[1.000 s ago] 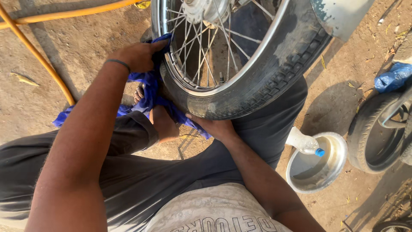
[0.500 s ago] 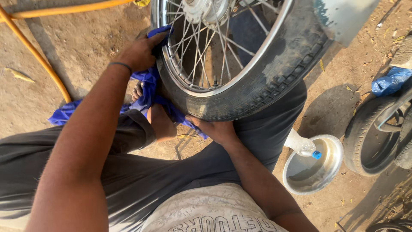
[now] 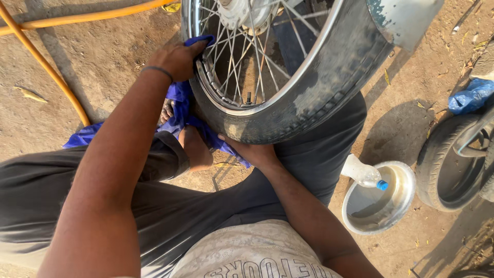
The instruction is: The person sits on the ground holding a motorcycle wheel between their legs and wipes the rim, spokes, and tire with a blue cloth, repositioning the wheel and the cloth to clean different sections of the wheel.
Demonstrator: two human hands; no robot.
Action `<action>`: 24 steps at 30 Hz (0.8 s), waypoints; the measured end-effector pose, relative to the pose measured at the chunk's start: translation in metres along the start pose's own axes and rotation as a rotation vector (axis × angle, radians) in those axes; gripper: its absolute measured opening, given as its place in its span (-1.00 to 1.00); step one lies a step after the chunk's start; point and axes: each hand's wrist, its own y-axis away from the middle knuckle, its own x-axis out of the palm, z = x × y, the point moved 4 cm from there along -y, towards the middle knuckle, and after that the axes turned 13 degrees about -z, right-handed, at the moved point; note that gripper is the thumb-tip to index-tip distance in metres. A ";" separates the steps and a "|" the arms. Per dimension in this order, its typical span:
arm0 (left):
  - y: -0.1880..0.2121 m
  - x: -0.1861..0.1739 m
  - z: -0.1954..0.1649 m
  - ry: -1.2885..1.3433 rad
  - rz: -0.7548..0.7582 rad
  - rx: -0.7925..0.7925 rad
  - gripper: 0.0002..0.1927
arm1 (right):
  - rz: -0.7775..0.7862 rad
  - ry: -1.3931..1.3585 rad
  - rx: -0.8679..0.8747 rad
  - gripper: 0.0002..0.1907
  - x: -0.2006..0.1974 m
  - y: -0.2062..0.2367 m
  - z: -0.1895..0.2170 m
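Blue cloth point(image 3: 191, 110) hangs bunched against the near side of a spoked wheel point(image 3: 288, 77), draped from the rim down past the person's bare foot point(image 3: 194, 149) to the dusty ground point(image 3: 92, 67). The left hand point(image 3: 177, 59) is curled around the cloth's upper end, fingers pressing it onto the chrome rim beside the spokes; a dark band circles that wrist. The right hand point(image 3: 252, 150) sits under the bottom of the black tyre point(image 3: 334, 77), fingers spread flat against the rubber with the cloth's lower edge just beside them; whether it pinches the cloth cannot be told. The person is seated with dark trousers, the wheel between the knees. To the right, a shallow metal bowl point(image 3: 399, 203) rests on the ground with a plastic bottle point(image 3: 363, 174) with a blue cap lying across its rim. A second tyre point(image 3: 445, 164) lies further right, and an orange hose point(image 3: 46, 62) curves along the upper left.
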 end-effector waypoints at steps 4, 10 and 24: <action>0.022 0.001 0.020 0.095 0.304 -0.191 -0.10 | 0.103 0.038 0.126 -0.29 0.008 -0.003 -0.008; 0.011 -0.017 0.021 0.124 0.383 -0.161 -0.18 | 0.031 -0.078 0.094 -0.41 -0.005 0.006 -0.007; -0.001 -0.011 -0.001 0.016 0.016 -0.081 -0.26 | -0.121 -0.032 -0.238 -0.56 -0.022 0.003 0.023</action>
